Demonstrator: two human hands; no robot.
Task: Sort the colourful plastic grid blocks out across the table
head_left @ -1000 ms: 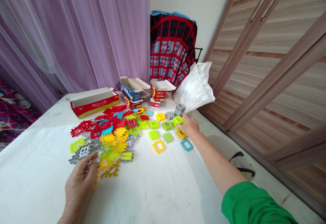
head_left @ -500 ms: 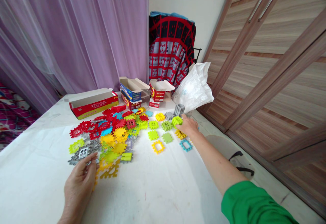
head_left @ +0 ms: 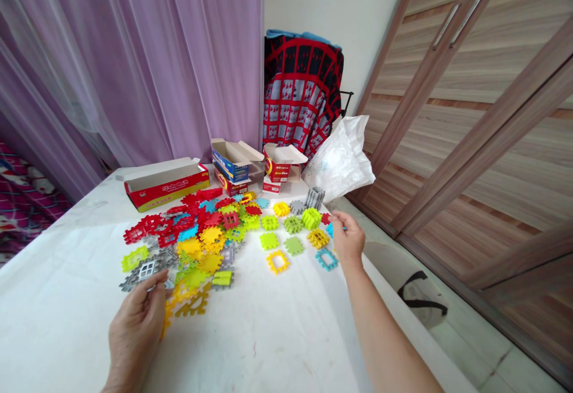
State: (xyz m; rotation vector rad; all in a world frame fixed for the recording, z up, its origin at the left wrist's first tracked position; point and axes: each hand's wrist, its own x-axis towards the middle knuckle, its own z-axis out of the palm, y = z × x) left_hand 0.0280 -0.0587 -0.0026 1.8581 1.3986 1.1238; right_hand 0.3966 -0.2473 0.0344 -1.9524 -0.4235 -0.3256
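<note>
My left hand (head_left: 138,318) rests low over the near left of the pile, fingers loosely bent and apart, with nothing visible in them. Beside its thumb lie yellow notched building tiles (head_left: 168,315); a grey tile with a white window (head_left: 147,270) lies just beyond the fingertips. My right hand (head_left: 349,238) is over the right side of the table, its fingers closed together. What they hold, if anything, is hidden. At its fingertips are a red tile (head_left: 326,219) and a blue tile (head_left: 330,229). A lime green tile stack (head_left: 311,219) stands just to their left.
A mixed tile pile (head_left: 210,220) spreads across the left middle. Sorted pieces include a yellow stack (head_left: 318,238), a blue frame (head_left: 326,259) and a grey stack (head_left: 314,197). Behind are a long red box (head_left: 168,188), smaller boxes (head_left: 230,169) and a white plastic bag (head_left: 340,157).
My right hand has left the lime green stack and moved right and toward me, uncovering the red and blue tiles. The left hand has barely shifted.
</note>
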